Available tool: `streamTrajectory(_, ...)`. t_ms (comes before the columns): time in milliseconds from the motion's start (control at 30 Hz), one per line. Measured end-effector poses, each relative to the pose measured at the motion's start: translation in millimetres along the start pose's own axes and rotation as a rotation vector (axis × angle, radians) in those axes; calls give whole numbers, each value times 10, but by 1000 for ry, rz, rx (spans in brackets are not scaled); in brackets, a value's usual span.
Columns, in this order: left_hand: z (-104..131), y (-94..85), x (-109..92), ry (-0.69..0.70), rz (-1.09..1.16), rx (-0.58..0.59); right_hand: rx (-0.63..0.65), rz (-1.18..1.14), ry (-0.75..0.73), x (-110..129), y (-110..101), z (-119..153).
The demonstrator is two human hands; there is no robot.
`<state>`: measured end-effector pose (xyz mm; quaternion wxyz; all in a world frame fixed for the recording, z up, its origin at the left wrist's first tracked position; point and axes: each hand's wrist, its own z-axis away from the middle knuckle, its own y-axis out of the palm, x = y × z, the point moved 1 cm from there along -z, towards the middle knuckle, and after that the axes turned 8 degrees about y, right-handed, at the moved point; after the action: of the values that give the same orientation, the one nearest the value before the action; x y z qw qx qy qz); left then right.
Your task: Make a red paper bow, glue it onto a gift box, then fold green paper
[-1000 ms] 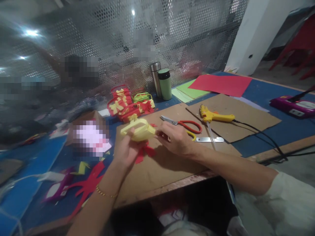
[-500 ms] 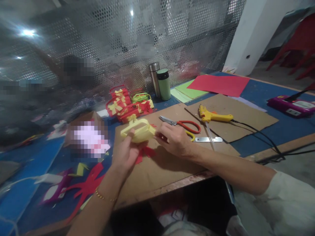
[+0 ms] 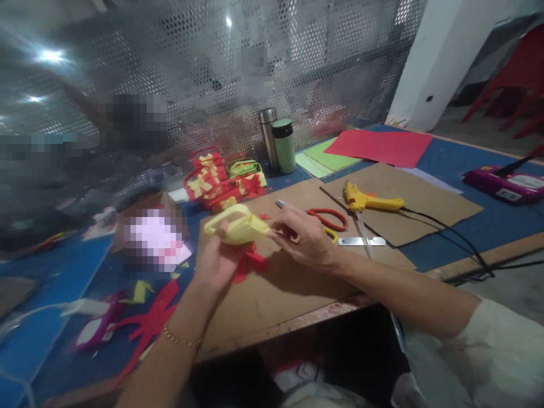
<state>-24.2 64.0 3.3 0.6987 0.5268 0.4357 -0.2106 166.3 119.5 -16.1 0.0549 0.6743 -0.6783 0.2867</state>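
My left hand [image 3: 216, 263] is closed around a small pale-yellow paper basket [image 3: 238, 231] with a looped handle, held above the cardboard mat [image 3: 272, 300]. At the basket's right end, the fingertips of my right hand [image 3: 304, 238] pinch a narrow yellow flap. Red paper pieces [image 3: 255, 260] show just below the basket. Beyond my right hand lie orange-handled scissors [image 3: 328, 219], partly covered by it. A second, yellow-handled tool [image 3: 331, 234] and a flat metal blade [image 3: 361, 241] rest close by.
A yellow glue gun [image 3: 374, 202] with a black cord lies on another cardboard sheet [image 3: 437, 209]. Finished red and yellow paper baskets [image 3: 208, 175], a green tumbler [image 3: 284, 147] and a steel flask [image 3: 267, 133] stand behind. Red paper scraps [image 3: 151, 317] lie left, a purple power strip [image 3: 504, 184] right.
The yellow basket has tilted and turned slightly in my left hand, so more of its right flap shows. My right hand has shifted a little to the right.
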Motion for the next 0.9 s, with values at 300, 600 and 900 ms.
streamTrajectory(300,28,41,11,-48,24,2,21,78,-75,5,26,22)
streamTrajectory(600,-33,-34,-8,-39,17,-18,32,-18,48,20,-23,-5)
streamTrajectory(900,-8,-34,-42,-16,-27,-33,469,-542,806,30,-18,-72)
